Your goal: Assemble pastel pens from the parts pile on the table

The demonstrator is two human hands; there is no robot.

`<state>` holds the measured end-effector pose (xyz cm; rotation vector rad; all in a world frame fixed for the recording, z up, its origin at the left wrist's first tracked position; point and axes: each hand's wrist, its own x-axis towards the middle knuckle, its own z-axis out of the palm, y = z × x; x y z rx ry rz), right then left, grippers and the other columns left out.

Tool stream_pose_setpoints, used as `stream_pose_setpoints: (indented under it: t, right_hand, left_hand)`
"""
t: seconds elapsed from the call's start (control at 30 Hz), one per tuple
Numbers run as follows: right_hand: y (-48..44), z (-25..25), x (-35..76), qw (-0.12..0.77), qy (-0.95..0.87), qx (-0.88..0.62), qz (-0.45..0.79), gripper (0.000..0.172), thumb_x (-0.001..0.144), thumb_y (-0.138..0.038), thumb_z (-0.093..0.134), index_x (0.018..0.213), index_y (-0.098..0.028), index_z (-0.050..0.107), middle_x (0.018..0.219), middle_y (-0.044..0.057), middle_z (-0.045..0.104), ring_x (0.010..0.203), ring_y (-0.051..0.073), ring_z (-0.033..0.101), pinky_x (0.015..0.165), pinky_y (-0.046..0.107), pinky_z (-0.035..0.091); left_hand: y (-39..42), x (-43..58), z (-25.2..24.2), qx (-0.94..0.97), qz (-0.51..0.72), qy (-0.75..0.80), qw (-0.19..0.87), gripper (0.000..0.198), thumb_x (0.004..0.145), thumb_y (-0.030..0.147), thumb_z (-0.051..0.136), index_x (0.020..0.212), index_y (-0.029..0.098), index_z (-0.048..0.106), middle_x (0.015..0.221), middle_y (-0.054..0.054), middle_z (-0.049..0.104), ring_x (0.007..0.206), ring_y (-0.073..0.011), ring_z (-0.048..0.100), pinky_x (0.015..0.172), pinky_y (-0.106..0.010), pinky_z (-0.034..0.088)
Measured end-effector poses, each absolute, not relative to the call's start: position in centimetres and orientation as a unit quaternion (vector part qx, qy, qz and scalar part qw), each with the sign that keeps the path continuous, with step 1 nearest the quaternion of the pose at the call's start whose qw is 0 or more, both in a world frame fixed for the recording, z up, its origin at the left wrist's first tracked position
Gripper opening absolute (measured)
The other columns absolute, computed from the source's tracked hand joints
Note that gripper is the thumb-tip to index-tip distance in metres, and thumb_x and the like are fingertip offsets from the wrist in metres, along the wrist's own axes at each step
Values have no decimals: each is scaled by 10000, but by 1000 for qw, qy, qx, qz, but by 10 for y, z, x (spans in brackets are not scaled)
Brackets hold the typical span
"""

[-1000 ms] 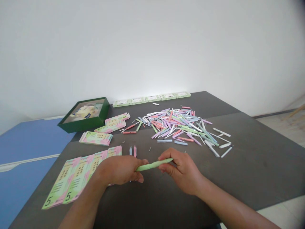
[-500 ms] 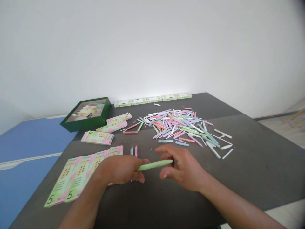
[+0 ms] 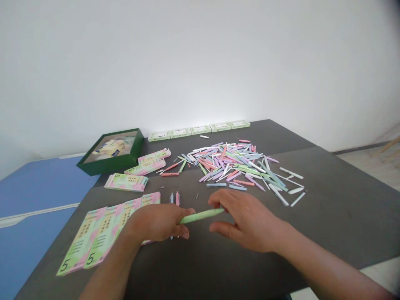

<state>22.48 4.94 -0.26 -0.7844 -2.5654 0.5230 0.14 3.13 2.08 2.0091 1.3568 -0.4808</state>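
Over the front of the dark table, my left hand [image 3: 162,221] pinches a light green pen [image 3: 203,215] near its left end. The pen lies almost level and points right. Its right end reaches the curled fingers of my right hand [image 3: 240,218], whose thumb is held apart below it. A blue pen [image 3: 171,198] and a pink pen [image 3: 178,198] lie side by side, partly hidden behind my left hand. Beyond my hands spreads a large pile of pastel pens and pen parts [image 3: 231,164].
Pink-green packets [image 3: 78,241] overlap at the left front, with more packets [image 3: 126,182] behind. A green box [image 3: 109,164] holding plastic bags stands at the back left. Several small boxes [image 3: 200,129] line the wall side of the dark table [image 3: 337,200].
My right hand has shifted slightly right, and its fingers have curled down onto the pen's right end. My left hand still holds the pen in nearly the same place.
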Motion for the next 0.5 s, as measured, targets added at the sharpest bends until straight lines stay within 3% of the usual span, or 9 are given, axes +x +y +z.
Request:
stream_pose_setpoints:
  t: [0.07, 0.13, 0.27, 0.37, 0.5]
  right_hand:
    - [50, 0, 225, 168, -929, -285, 165, 179, 888, -338, 453, 889, -173, 522, 835, 46, 582, 740, 161, 509, 624, 270, 329]
    - [51, 3, 225, 147, -935, -286, 148, 246, 911, -367, 400, 822, -175, 526, 781, 40, 573, 720, 164, 505, 612, 274, 315]
    - [53, 8, 223, 144, -941, -261, 157, 266, 855, -426, 493, 952, -178, 501, 863, 42, 581, 764, 171, 516, 616, 271, 314]
    - [55, 10, 221, 119, -947, -272, 125, 181, 900, -334, 423, 857, -177, 502, 816, 34, 575, 707, 159, 506, 585, 274, 288]
    - [57, 10, 221, 107, -953, -254, 124, 260, 881, -431, 442, 888, -180, 512, 810, 32, 580, 728, 169, 516, 585, 275, 283]
  left_hand:
    - [32, 2, 21, 764, -188, 521, 329, 252, 780, 271, 502, 1013, 288, 597, 771, 41, 688, 567, -135, 591, 462, -205, 340]
    - [32, 2, 21, 762, -190, 524, 331, 267, 782, 278, 503, 1034, 288, 592, 779, 39, 688, 545, -130, 585, 453, -204, 338]
    - [33, 2, 20, 762, -193, 525, 327, 251, 772, 271, 520, 1007, 292, 605, 737, 43, 683, 547, -137, 589, 452, -208, 335]
    - [34, 2, 20, 760, -201, 521, 332, 262, 785, 275, 510, 1033, 289, 595, 796, 35, 692, 552, -136, 593, 465, -212, 350]
    - [35, 3, 19, 760, -202, 521, 332, 267, 785, 276, 506, 1036, 278, 596, 800, 24, 690, 594, -147, 603, 479, -213, 360]
